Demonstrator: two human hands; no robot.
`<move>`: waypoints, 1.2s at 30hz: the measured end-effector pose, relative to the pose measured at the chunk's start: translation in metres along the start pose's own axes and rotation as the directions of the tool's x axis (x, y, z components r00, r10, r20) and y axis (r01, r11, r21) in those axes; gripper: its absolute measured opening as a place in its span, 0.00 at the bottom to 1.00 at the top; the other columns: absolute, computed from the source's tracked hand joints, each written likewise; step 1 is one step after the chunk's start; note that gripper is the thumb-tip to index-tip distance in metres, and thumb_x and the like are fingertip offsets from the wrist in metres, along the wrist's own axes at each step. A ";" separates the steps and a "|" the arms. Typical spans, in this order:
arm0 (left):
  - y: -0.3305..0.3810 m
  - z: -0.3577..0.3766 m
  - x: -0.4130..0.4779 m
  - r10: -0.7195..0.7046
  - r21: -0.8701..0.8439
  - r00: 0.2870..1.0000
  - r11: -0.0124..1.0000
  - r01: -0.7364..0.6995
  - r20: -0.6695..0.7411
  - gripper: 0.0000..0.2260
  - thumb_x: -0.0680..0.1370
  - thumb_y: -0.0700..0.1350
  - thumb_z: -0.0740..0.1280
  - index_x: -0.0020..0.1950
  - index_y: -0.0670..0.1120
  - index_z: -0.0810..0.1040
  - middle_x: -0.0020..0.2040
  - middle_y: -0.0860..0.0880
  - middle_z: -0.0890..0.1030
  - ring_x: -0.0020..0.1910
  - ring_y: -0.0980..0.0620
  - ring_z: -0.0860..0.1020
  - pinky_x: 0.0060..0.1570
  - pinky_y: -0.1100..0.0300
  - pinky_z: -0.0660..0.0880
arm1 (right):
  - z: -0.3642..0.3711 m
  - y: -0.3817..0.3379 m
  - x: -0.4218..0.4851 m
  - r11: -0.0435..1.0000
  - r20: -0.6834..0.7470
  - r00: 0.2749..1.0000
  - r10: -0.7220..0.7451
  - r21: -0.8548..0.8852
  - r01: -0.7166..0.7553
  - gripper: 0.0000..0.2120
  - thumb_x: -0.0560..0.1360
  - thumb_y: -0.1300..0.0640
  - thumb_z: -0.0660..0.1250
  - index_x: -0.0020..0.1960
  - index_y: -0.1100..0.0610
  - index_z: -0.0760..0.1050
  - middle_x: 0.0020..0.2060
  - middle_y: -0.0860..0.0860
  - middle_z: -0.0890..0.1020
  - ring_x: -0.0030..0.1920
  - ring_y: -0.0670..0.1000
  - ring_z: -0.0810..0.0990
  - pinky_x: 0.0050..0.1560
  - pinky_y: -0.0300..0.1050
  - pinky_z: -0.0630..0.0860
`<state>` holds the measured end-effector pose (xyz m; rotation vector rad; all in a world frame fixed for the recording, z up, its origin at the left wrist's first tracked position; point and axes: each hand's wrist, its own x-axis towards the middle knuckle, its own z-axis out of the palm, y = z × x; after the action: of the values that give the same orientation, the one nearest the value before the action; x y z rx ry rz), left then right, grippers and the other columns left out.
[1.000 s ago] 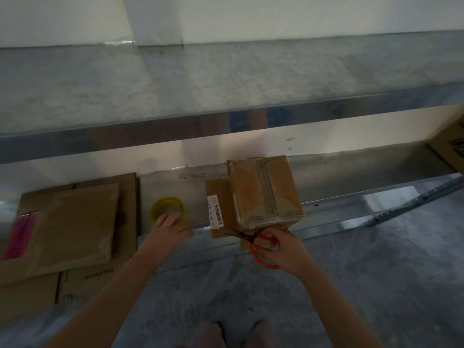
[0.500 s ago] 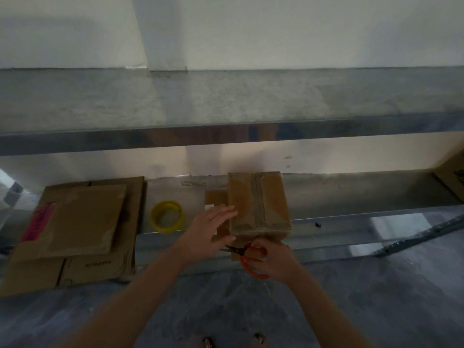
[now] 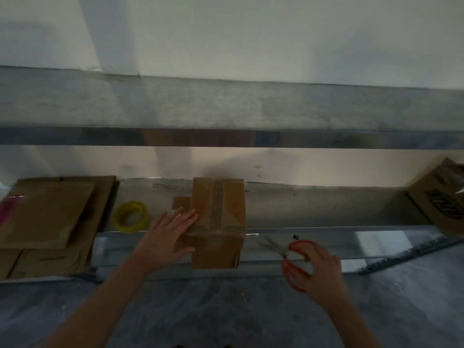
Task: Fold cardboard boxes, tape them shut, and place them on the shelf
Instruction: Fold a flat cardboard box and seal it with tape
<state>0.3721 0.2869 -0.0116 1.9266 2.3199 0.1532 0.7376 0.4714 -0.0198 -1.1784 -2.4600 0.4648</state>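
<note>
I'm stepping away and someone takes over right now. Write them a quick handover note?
Left hand: fingers straight, flat on the taped box, at its left top edge.
Right hand: grips the orange scissors, right of the box.
The box stands at the front of the lower shelf, tape across its top. The yellow tape roll and the flat cardboard stack lie left of it on that shelf.
Done, it seems: this box folded and taped.
Left: probably settle it on the shelf, then fold the next flat.

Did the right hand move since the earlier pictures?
Yes. The right hand, holding the scissors, went rightward: from in front of the taped box to well right of it.
</note>
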 end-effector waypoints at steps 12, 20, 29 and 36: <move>0.010 -0.005 0.002 -0.084 0.044 0.994 0.996 0.081 0.068 0.36 0.74 0.73 0.49 0.78 0.58 0.48 0.77 0.62 0.48 0.76 0.56 0.50 0.74 0.54 0.46 | 0.070 0.064 0.123 0.904 0.204 0.882 0.424 -0.033 -0.427 0.23 0.76 0.44 0.66 0.66 0.56 0.75 0.63 0.61 0.74 0.63 0.64 0.71 0.65 0.57 0.69; 0.010 -0.011 0.003 -0.084 -0.045 0.992 0.995 0.088 0.094 0.39 0.71 0.76 0.46 0.78 0.60 0.47 0.76 0.64 0.44 0.76 0.57 0.45 0.74 0.51 0.48 | 0.058 0.026 0.082 0.982 0.043 0.992 0.117 0.141 -0.122 0.18 0.79 0.49 0.64 0.65 0.57 0.77 0.65 0.54 0.77 0.66 0.59 0.74 0.66 0.59 0.72; 0.007 -0.006 0.007 -0.148 -0.301 0.985 0.939 0.167 0.086 0.48 0.63 0.82 0.41 0.77 0.58 0.54 0.74 0.66 0.48 0.77 0.56 0.48 0.75 0.50 0.50 | 0.049 -0.124 0.033 0.769 0.351 0.922 0.162 0.541 -0.341 0.30 0.79 0.53 0.67 0.77 0.45 0.60 0.66 0.46 0.74 0.65 0.45 0.73 0.69 0.45 0.70; -0.015 0.001 -0.022 -0.341 -0.539 0.936 0.775 0.329 0.082 0.32 0.75 0.64 0.63 0.76 0.54 0.62 0.74 0.52 0.65 0.72 0.50 0.63 0.72 0.48 0.62 | 0.061 -0.125 0.028 0.906 0.278 0.954 0.116 0.363 -0.216 0.31 0.80 0.54 0.64 0.79 0.45 0.55 0.68 0.46 0.75 0.66 0.47 0.74 0.68 0.44 0.71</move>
<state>0.3620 0.2627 -0.0138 1.2200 2.2502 0.7155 0.6092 0.4113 -0.0125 -1.2199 -2.3135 1.1616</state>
